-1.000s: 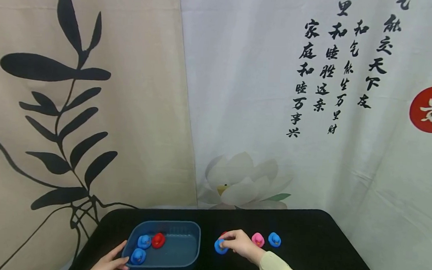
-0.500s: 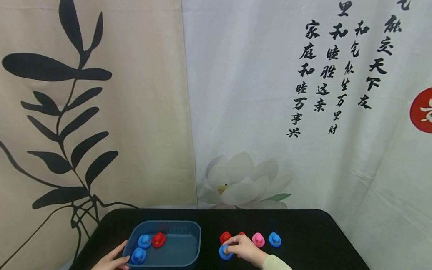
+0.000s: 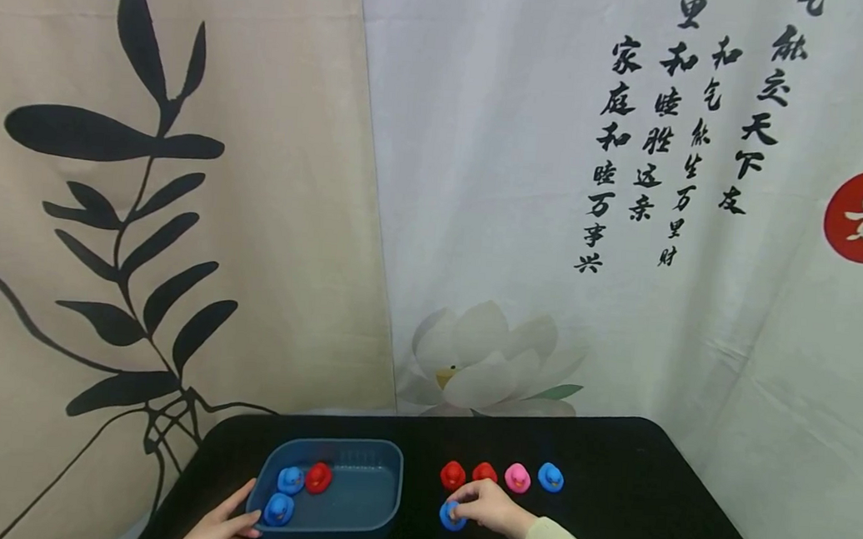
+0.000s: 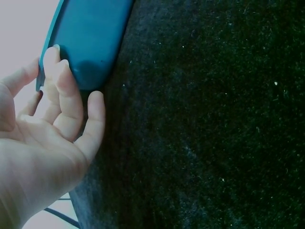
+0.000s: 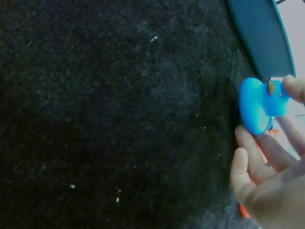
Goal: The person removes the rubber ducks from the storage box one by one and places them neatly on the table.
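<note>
My right hand (image 3: 488, 507) pinches a blue rubber duck (image 5: 256, 106) by its head with thumb and fingers, low over the black table, just right of the tray. In the right wrist view the duck's orange beak shows beside the thumb. At the tray's near left corner, my left hand (image 3: 221, 526) grips the rim of the blue-grey tray (image 4: 90, 43), thumb on one side and fingertips on the other. Inside the tray, toward its left end, sit two blue ducks (image 3: 279, 509) and one red duck (image 3: 318, 478).
Behind my right hand a row of ducks stands on the black table (image 3: 632, 517): two red ducks (image 3: 452, 475), a pink duck (image 3: 518, 478) and a blue duck (image 3: 550, 477). A printed cloth (image 3: 483, 181) hangs behind the table's far edge.
My right hand has moved slightly right and nearer with the blue duck, uncovering the two red ducks behind it. The left hand has stayed on the tray.
</note>
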Demonstrator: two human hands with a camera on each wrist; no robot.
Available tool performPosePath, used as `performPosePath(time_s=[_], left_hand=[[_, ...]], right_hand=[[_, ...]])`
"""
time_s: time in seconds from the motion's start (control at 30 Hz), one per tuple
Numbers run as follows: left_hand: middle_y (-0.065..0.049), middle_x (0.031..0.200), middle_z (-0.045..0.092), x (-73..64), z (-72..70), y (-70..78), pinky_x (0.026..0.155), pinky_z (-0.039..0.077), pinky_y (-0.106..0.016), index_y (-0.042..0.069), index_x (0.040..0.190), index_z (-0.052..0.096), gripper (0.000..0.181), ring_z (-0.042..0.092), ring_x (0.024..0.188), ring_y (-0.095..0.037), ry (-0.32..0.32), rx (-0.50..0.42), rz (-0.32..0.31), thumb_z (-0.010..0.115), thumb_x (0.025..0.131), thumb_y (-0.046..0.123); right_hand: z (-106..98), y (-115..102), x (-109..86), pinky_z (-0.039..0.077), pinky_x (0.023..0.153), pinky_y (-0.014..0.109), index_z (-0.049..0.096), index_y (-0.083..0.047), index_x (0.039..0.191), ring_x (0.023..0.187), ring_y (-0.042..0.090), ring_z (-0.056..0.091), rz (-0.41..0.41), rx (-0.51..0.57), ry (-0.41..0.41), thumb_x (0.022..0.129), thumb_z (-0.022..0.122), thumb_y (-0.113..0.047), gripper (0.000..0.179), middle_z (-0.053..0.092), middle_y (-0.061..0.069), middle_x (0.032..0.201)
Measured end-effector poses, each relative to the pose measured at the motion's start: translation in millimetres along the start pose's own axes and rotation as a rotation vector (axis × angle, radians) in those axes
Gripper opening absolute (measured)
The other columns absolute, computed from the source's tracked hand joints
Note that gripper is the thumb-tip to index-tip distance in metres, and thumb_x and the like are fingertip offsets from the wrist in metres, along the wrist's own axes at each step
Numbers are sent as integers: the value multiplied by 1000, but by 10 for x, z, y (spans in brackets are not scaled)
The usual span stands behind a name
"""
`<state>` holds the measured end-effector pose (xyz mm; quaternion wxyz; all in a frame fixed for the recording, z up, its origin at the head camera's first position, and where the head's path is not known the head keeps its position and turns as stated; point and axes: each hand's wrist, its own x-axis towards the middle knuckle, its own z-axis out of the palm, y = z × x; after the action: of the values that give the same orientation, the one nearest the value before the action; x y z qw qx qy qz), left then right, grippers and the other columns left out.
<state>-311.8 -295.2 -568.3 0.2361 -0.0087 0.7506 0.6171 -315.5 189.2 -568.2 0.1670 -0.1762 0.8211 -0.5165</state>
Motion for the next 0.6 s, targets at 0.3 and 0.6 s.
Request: performPosePath(time_s=[0.3, 0.6], left_hand=[[-8, 90, 65, 7, 2, -13, 72, 50, -31, -4, 150, -4, 84, 61, 73, -17, 12, 6, 2, 54, 100, 32], [-9, 91, 65, -14, 7, -5, 72, 50, -31, -3, 150, -3, 85, 62, 73, -17, 21, 2, -5, 55, 99, 32]], right_hand=[[50, 28, 10, 50, 82, 45, 71, -3, 106, 87, 20, 66, -3, 45, 39, 88, 64, -9, 21, 69, 4, 94], [64, 95, 59, 52, 80, 39, 71, -3, 106, 83, 18, 67, -17, 38, 25, 87, 65, -9, 21, 70, 3, 91]])
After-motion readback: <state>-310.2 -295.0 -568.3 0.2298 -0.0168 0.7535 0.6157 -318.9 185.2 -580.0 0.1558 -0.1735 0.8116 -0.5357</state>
